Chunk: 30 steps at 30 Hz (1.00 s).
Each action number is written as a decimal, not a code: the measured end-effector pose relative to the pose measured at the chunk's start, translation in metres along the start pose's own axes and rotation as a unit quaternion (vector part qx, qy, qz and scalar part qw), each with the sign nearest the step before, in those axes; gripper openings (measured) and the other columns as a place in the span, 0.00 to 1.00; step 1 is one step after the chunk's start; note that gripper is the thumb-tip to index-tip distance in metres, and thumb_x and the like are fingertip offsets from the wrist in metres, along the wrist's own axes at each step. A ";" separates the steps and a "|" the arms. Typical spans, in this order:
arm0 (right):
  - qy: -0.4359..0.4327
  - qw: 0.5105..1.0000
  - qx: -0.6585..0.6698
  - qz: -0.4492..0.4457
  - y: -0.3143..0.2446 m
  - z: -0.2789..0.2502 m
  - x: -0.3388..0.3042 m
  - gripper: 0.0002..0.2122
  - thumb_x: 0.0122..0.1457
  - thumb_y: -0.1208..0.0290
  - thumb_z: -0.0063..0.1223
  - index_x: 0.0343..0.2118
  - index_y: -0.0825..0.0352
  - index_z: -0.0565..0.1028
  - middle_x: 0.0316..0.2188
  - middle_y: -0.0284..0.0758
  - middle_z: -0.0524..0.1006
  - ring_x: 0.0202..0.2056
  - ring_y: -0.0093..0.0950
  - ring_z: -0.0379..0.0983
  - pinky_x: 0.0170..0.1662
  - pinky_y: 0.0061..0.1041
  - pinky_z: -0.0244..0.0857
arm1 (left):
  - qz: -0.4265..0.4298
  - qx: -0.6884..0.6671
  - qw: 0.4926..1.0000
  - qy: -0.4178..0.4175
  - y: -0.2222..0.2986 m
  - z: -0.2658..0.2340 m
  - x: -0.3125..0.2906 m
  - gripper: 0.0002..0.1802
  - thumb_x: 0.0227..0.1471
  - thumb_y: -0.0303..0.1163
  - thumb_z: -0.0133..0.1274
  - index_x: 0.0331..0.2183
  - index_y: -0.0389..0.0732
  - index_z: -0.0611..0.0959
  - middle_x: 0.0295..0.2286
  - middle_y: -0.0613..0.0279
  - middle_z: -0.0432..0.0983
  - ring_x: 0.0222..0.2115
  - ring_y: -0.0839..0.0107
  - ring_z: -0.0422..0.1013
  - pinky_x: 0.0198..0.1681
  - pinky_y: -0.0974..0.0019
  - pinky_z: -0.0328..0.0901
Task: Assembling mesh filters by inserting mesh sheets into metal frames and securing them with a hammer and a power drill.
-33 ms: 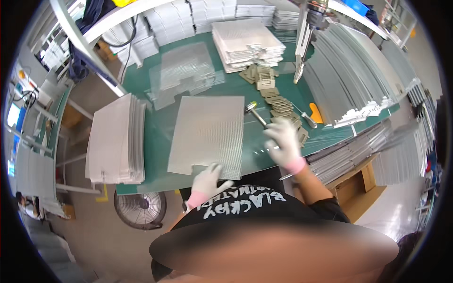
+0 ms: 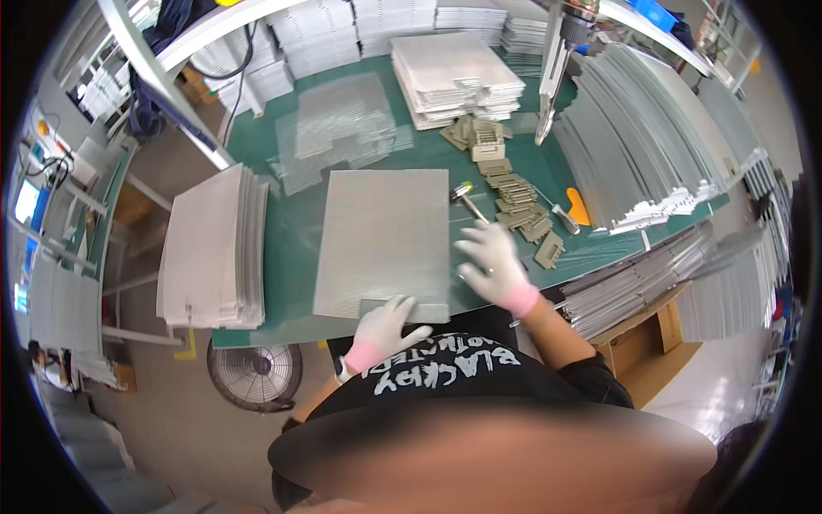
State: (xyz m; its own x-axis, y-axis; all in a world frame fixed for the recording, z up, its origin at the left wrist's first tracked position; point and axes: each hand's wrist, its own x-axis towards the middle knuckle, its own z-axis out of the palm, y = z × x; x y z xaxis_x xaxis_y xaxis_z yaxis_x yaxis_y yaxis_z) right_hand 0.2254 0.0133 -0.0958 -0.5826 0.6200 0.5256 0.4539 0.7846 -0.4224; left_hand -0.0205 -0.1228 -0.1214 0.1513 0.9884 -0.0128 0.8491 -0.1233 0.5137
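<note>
A pale honeycomb-textured panel point(image 2: 385, 231) lies flat on the green worktable point(image 2: 295, 248) in front of me. My left hand point(image 2: 390, 330), in a white glove with a pink cuff, rests at its near edge, fingers apart. A darker rectangular patch shows there, and I cannot tell whether it is a notch or a separate part. Right of the panel, my gloved right hand point(image 2: 497, 267) is spread and holds nothing. Just beyond its fingers lies a small hammer point(image 2: 471, 206). Several olive-grey plastic pieces point(image 2: 514, 190) form a loose row, with a screwdriver point(image 2: 565, 219) beside them.
Panel stacks stand at the left point(image 2: 210, 248) and far middle point(image 2: 454, 73). Thin clear sheets point(image 2: 338, 124) lie at far left. Long grey strips point(image 2: 634, 137) are piled right, near an orange piece point(image 2: 578, 207). A power driver point(image 2: 548, 94) hangs overhead. A floor fan point(image 2: 257, 373) stands below.
My right hand has moved left, away from the plastic pieces and toward the panel. The panel has turned slightly and sits squarer to me. My left hand stays at its near edge.
</note>
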 end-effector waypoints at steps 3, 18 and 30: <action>-0.119 0.992 -0.033 -0.020 0.004 0.076 0.005 0.21 0.51 0.65 0.55 0.50 0.63 0.76 0.56 0.44 0.70 0.61 0.46 0.59 0.63 0.53 0.48 | 0.028 -0.200 0.968 -0.147 0.002 -0.030 0.022 0.33 0.55 0.55 0.52 0.50 0.36 0.78 0.43 0.43 0.78 0.45 0.49 0.74 0.49 0.54 0.68; -0.205 0.974 -0.012 -0.093 -0.002 0.095 0.036 0.24 0.48 0.67 0.52 0.52 0.60 0.74 0.57 0.42 0.69 0.62 0.45 0.59 0.65 0.57 0.44 | -0.264 -0.021 0.826 0.497 -0.314 -0.136 0.258 0.49 0.41 0.41 0.67 0.61 0.35 0.64 0.47 0.45 0.75 0.47 0.54 0.74 0.53 0.58 0.67; -0.186 0.979 -0.032 -0.080 0.021 0.115 0.055 0.22 0.53 0.65 0.52 0.53 0.60 0.74 0.58 0.40 0.69 0.64 0.45 0.55 0.66 0.56 0.41 | 0.119 -0.191 0.824 0.520 -0.209 -0.185 0.161 0.19 0.52 0.24 0.59 0.47 0.37 0.77 0.45 0.53 0.76 0.40 0.63 0.74 0.42 0.65 0.71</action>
State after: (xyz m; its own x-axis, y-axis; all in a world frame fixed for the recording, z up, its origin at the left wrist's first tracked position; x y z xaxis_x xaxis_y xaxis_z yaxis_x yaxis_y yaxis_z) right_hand 0.1255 0.0635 -0.1607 -0.8494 0.4531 0.2705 0.3712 0.8774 -0.3039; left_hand -0.2667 0.0781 -0.0722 -0.3938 0.5060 0.7674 0.6060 -0.4848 0.6307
